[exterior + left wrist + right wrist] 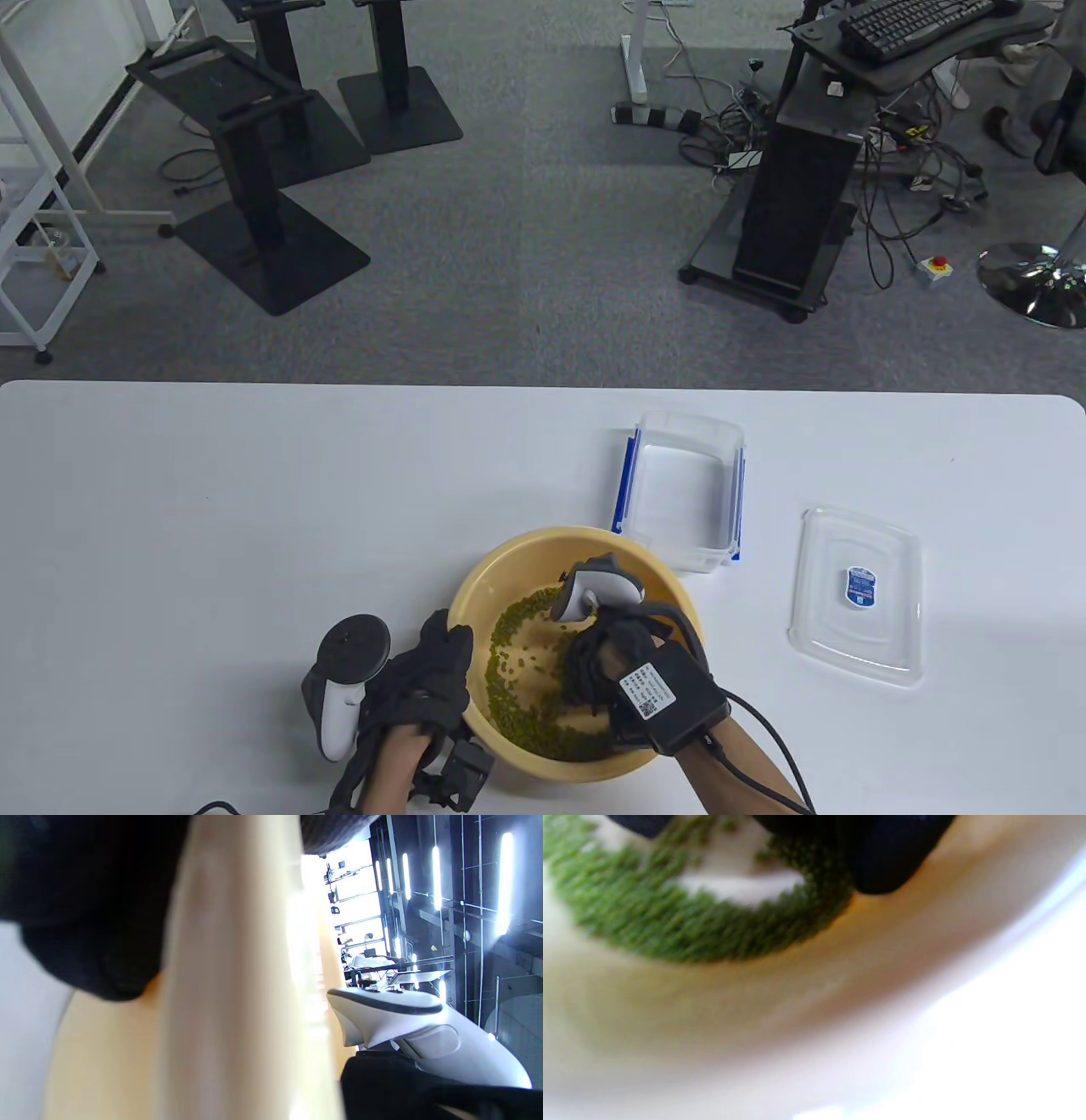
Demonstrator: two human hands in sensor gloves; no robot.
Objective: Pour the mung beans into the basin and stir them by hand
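Green mung beans (517,679) lie loose in the yellow basin (501,564) near the table's front edge, banked in a crescent. They look light, hard and apt to roll. The right hand (594,654) is down among them, fingers curled (whether any are pinched, I cannot tell). The left hand (433,671) grips the near rim, the sensible hold, since plastic this light would likely skate.

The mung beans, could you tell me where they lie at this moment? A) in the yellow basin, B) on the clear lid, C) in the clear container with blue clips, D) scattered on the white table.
A: the mung beans lie in a green ring on the floor of the yellow basin, where the right hand reaches in among them; the clear container holds none.
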